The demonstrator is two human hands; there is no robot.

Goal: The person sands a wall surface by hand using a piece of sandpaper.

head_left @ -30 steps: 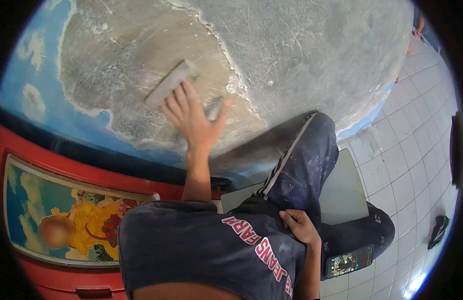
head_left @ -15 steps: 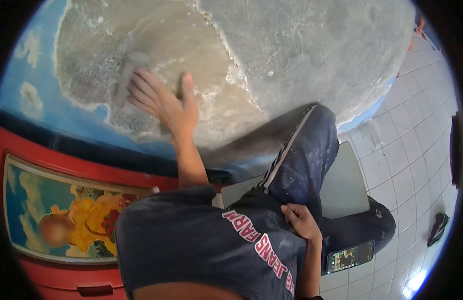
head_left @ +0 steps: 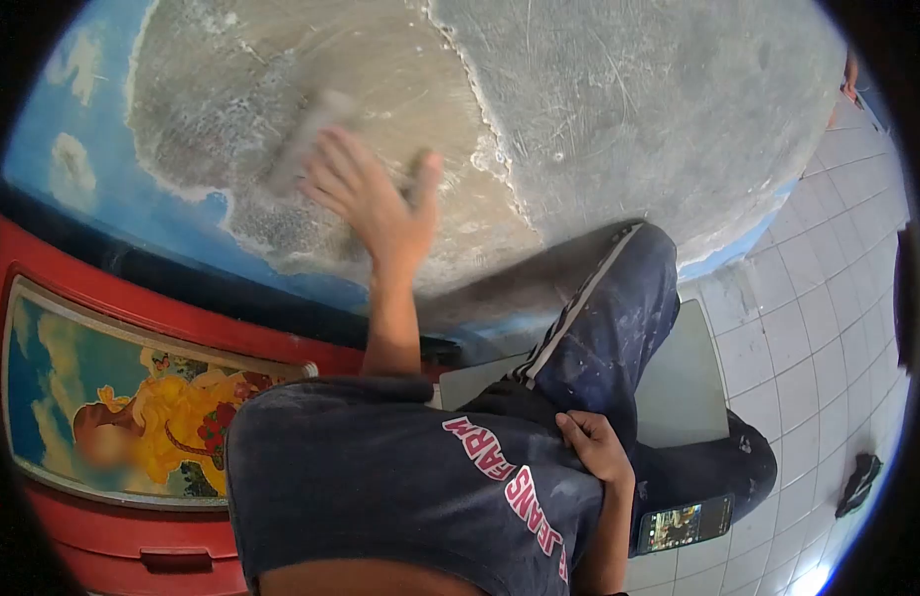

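Bare grey plaster spreads over the wall (head_left: 679,109) in front of you, with blue, cloud-painted coating (head_left: 102,129) at its left side and a ragged ridge (head_left: 500,159) dividing the brownish patch (head_left: 381,60) from the smoother grey area. Your left hand (head_left: 388,219) lies palm toward that patch, fingers stretched over a grey block (head_left: 298,151) and thumb spread well apart, so you appear to be pressing it rather than closing around it. Compared with half a second ago, the block sits slightly nearer the ridge; that small shift and its blur suggest a rubbing stroke within the same patch. Your right hand (head_left: 599,449) rests in your lap, fingers loosely curled; whether it holds anything, you cannot tell from here.

The block's edges smear into the plaster, and your fingertips blur where they meet it, so its contact face is hidden and its texture is unreadable. Your raised knee (head_left: 644,268) cuts off the wall's lower part. A phone (head_left: 684,527) lies by your folded leg, its lit screen too small to read. Below the wall, at left, stands a red cabinet (head_left: 132,283) with a picture panel, cropped by the lens's dark rim. Far right, beyond the tiled floor (head_left: 813,328), another person is only partly in view, and a dark object (head_left: 859,485) is indistinct.
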